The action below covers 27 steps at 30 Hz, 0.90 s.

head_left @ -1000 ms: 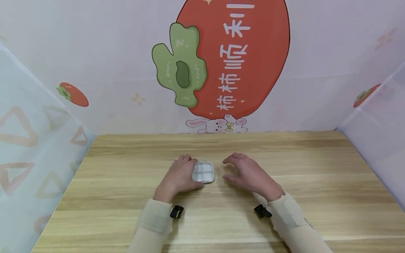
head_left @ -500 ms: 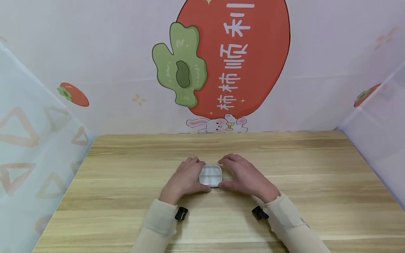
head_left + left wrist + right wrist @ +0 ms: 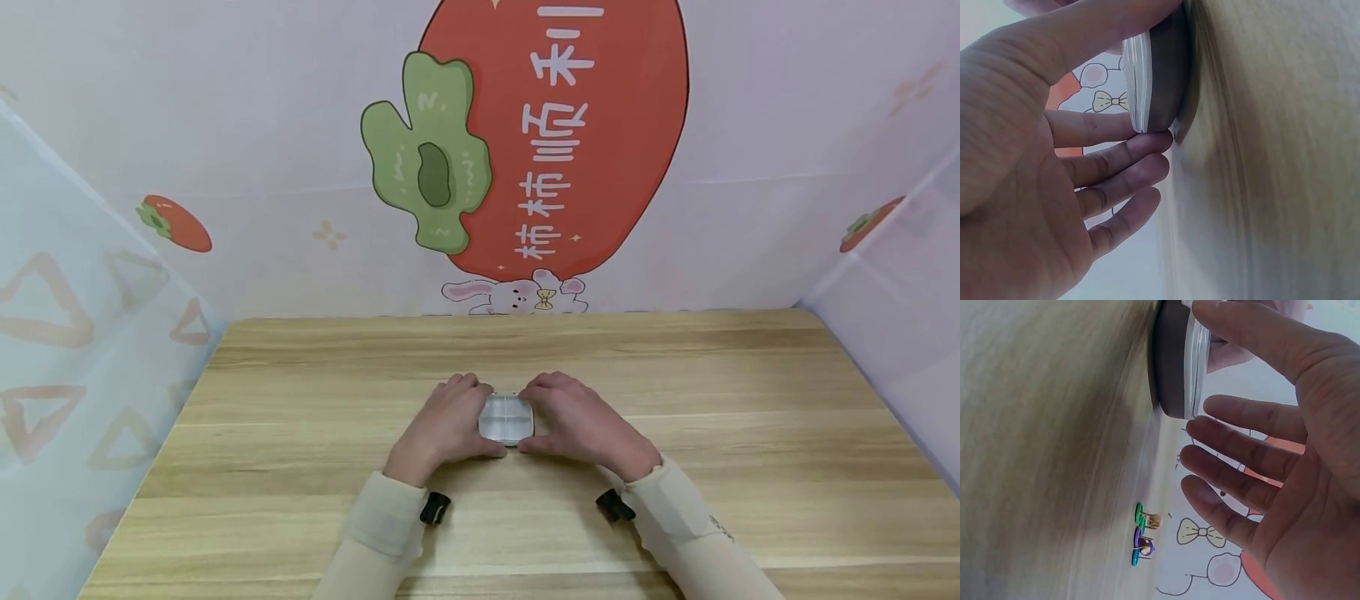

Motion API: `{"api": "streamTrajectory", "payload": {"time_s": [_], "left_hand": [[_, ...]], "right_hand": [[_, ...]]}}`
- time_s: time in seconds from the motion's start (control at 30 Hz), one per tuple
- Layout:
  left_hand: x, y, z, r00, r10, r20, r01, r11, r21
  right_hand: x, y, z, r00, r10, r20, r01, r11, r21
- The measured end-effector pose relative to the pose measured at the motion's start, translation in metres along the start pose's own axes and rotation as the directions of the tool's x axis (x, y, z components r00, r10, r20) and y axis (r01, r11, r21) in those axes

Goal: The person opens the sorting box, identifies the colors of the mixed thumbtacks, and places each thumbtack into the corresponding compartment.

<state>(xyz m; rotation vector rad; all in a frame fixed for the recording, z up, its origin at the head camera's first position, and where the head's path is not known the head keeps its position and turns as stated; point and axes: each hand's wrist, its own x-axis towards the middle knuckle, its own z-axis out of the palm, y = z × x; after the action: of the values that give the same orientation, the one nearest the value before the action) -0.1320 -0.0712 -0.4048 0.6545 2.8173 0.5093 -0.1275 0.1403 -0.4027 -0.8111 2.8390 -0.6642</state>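
A small pill box [image 3: 506, 418] with a clear lid and a compartment grid sits flat, close over the tabletop, in the head view. Its dark base [image 3: 1168, 75] and pale lid edge show side-on in the left wrist view. My left hand [image 3: 447, 425] grips the box's left side, thumb along the near edge and fingers at the far edge. From the right, my right hand [image 3: 585, 419] holds the other side; its thumb [image 3: 1235, 319] meets the lid's near edge. The remaining right fingers [image 3: 1229, 472] stretch out loosely below the box in the right wrist view.
Several tiny coloured pieces [image 3: 1142, 534], green, purple and teal, lie on the table in the right wrist view. The wood-grain table [image 3: 300, 367] meets a printed back wall [image 3: 300, 167]. Black wrist mounts [image 3: 435, 507] sit at the cuffs.
My left hand has shifted the pill box rightward and slightly nearer. My right hand, apart from it a second ago, has come in onto its right side.
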Motion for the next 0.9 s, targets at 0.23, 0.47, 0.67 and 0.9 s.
{"api": "streamTrajectory", "payload": {"time_s": [0.23, 0.47, 0.67, 0.9], "left_hand": [[0.0009, 0.0011, 0.0014, 1.0, 0.01, -0.017, -0.01, 1.0, 0.015], [0.0, -0.0016, 0.0001, 1.0, 0.028, -0.006, -0.028, 1.0, -0.006], [-0.0014, -0.0049, -0.0035, 0.999, 0.034, 0.001, -0.034, 0.998, -0.058], [-0.001, -0.0039, -0.0031, 1.0, 0.03, -0.009, -0.03, 0.997, -0.065]], "right_hand": [[0.0001, -0.0004, 0.002, 1.0, -0.009, 0.008, 0.009, 1.0, 0.002], [-0.0001, -0.0009, 0.0037, 1.0, -0.021, 0.003, 0.021, 1.0, -0.005], [0.0006, -0.002, 0.0044, 1.0, -0.03, -0.001, 0.03, 0.999, -0.013], [0.0007, -0.0006, 0.0046, 0.999, -0.045, -0.007, 0.045, 0.999, -0.01]]}}
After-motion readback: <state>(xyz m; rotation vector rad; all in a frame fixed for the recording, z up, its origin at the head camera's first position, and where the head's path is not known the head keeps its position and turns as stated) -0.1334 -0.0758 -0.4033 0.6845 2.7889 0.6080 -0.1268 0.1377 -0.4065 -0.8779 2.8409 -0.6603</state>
